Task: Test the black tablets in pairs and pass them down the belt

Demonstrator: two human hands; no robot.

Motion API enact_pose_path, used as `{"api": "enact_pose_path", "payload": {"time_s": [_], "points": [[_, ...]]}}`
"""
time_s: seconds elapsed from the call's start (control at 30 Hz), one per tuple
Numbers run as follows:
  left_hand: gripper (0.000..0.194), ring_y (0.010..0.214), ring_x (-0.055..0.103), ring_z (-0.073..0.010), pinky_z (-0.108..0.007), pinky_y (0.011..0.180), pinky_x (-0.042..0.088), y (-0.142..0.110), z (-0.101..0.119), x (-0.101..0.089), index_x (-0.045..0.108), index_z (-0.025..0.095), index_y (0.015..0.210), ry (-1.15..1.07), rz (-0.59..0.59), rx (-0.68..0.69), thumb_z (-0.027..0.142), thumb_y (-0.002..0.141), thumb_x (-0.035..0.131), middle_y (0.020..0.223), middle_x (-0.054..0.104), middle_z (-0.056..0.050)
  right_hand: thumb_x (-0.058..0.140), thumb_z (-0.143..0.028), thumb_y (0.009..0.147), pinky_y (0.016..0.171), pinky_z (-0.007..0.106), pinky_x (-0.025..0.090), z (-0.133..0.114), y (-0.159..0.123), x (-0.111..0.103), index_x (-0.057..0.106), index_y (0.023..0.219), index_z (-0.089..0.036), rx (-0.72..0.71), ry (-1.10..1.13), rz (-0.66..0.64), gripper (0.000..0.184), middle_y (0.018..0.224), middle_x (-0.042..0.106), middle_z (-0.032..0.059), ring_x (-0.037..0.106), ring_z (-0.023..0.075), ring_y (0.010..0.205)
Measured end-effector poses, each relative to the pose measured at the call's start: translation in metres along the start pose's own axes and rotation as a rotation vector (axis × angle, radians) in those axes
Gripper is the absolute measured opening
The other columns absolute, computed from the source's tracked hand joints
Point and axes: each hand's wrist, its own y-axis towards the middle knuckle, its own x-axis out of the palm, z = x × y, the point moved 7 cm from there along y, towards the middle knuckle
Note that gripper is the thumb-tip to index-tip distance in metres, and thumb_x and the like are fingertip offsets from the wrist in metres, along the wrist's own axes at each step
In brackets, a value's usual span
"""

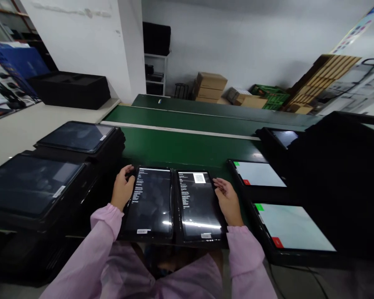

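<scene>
Two dark tablets lie side by side before me at the near edge of the green bench, screens up. The left tablet [152, 203] shows lines of white text; the right tablet [199, 205] shows similar text and a QR code. Each has a small white label at its near end. My left hand [123, 187] is closed at the outer edge of the left tablet, fingers curled and thumb by the bezel. Against the right tablet's outer edge, my right hand [229, 201] is closed in the same way. The undersides of both tablets are hidden.
Dark-screened tablets [76, 136] rest on black foam stacks at left. At right, two tablets [299, 227] with white screens and green and red corner blocks lie near black foam [339, 178]. Beyond the green bench [174, 143] stand cardboard boxes [210, 85] and a green crate [269, 95].
</scene>
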Motion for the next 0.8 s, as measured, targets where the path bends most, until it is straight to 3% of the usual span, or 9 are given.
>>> {"api": "enact_pose_path", "payload": {"time_s": [0.2, 0.57, 0.8], "points": [[0.042, 0.122, 0.057, -0.0224, -0.042, 0.107, 0.044, -0.0064, 0.0017, -0.0028, 0.057, 0.017, 0.123, 0.016, 0.01, -0.026, 0.015, 0.081, 0.053, 0.128, 0.062, -0.012, 0.072, -0.043, 0.074, 0.102, 0.053, 0.043, 0.0074, -0.003, -0.0005, 0.059, 0.116, -0.02, 0.017, -0.036, -0.009, 0.05, 0.121, 0.063, 0.0135, 0.059, 0.0286, 0.109], [0.046, 0.123, 0.056, -0.0232, -0.044, 0.105, 0.045, -0.0092, 0.0013, -0.0027, 0.055, 0.02, 0.126, 0.031, -0.013, -0.039, 0.014, 0.081, 0.056, 0.129, 0.061, -0.012, 0.069, -0.047, 0.076, 0.104, 0.051, 0.041, 0.0053, -0.0063, -0.0011, 0.061, 0.116, -0.022, 0.064, -0.023, 0.004, 0.047, 0.121, 0.064, 0.0112, 0.058, 0.0287, 0.112], [0.054, 0.126, 0.053, -0.0265, -0.047, 0.11, 0.037, -0.0094, 0.0024, 0.0003, 0.054, 0.018, 0.128, 0.074, -0.042, -0.007, 0.028, 0.077, 0.069, 0.131, 0.059, -0.014, 0.068, -0.046, 0.078, 0.104, 0.051, 0.041, 0.0075, -0.0059, -0.0005, 0.061, 0.116, -0.022, 0.046, -0.033, -0.01, 0.046, 0.12, 0.064, 0.011, 0.058, 0.0285, 0.113]]}}
